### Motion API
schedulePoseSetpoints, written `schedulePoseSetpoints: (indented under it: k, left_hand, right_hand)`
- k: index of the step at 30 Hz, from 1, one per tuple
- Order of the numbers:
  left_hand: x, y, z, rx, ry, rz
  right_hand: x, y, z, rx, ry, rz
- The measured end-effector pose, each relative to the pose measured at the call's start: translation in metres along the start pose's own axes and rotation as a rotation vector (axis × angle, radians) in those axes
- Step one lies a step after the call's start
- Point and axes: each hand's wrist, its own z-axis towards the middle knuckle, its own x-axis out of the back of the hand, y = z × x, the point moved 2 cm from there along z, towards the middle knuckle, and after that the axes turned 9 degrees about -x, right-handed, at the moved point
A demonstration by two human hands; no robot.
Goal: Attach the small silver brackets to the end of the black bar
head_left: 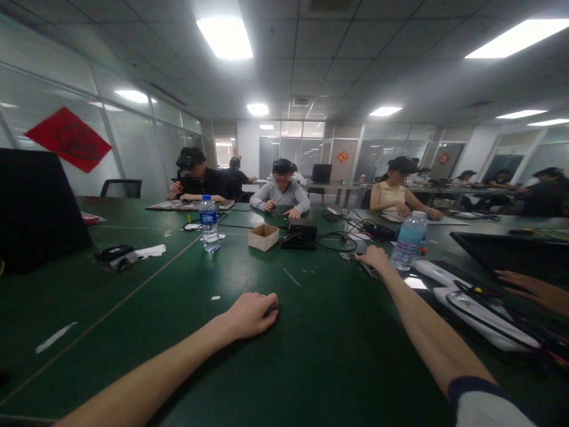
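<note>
My left hand point(252, 314) rests on the green table point(222, 373) with its fingers curled down and the thumb alongside. Whatever might be under those fingers is hidden. Stretched far out to the right, my right hand point(374, 258) has its fingers closed at a small grey metallic object point(370, 271), whose kind I cannot make out. A clear water bottle point(408, 242) with a bluish label stands just right of that hand. Beyond my left hand lies a small white scrap point(216, 298). An open-topped cardboard box point(263, 237) sits farther back, beside a black device point(299, 233).
A blue-capped bottle point(209, 224) stands left of the box. White equipment with cables point(484, 317) lies at right, near another person's hand point(533, 290). A black screen point(38, 207) rises at left. Several people sit across the table. Cables point(335, 240) run behind the black device.
</note>
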Motion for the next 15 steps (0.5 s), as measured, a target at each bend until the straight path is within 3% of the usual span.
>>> schedulePoseSetpoints:
  k: [15]
  left_hand:
    - [0.0036,0.0016,-0.0019,-0.014,0.004,-0.029]
  right_hand:
    - [0.0016,0.0043,-0.005,0.084,0.055,0.093]
